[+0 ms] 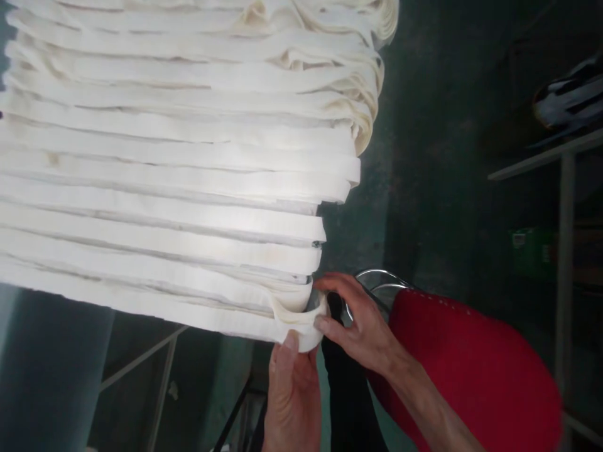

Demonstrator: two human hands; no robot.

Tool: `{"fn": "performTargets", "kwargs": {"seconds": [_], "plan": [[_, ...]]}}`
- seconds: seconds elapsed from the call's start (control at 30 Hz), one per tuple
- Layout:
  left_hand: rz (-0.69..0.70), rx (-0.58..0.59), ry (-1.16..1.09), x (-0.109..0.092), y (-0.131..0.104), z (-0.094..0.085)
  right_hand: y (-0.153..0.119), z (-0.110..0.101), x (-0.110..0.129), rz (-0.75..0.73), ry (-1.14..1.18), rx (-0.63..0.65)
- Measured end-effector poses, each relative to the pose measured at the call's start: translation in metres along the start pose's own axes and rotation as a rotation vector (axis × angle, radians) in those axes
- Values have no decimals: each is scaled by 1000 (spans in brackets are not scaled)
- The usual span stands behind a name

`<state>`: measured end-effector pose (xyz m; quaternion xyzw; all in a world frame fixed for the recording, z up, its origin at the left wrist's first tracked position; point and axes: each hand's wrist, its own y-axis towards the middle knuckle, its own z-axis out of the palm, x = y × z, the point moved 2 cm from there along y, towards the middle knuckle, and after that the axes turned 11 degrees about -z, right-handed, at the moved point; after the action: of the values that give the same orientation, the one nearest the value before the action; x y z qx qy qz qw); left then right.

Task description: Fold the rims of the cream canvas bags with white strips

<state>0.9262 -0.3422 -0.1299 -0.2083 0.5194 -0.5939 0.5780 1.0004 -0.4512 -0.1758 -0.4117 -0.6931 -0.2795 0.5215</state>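
Observation:
Long strips of white fabric (179, 182) lie side by side in rows, with folded and looped ends at their right side. At the lower right corner, my left hand (294, 389) holds the end of the nearest strip (254, 323) from below, thumb on top. My right hand (355, 320) pinches the curled end of that strip (308, 317) between thumb and fingers, just to the right of the left thumb. A gap shows inside the curl. Farther up, thicker bundles of loops (365, 107) hang at the edge.
A red chair seat or back (471, 370) with metal tubing (381, 276) stands at the lower right. A pale metal frame (565, 263) rises at the far right, near a green box (534, 251). Below the fabric, thin frame legs (162, 389) show over the dark floor.

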Motion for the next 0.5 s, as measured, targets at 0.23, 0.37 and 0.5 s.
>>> {"fn": "performTargets", "kwargs": {"seconds": [0.23, 0.37, 0.5], "plan": [[-44, -19, -27, 5, 2, -3, 11, -11, 15, -256, -99, 67], [-37, -12, -29, 5, 1, -5, 14, -12, 32, -309, -207, 125], [-51, 41, -71, 3, 1, -5, 11, -11, 38, -270, -153, 73]]}}
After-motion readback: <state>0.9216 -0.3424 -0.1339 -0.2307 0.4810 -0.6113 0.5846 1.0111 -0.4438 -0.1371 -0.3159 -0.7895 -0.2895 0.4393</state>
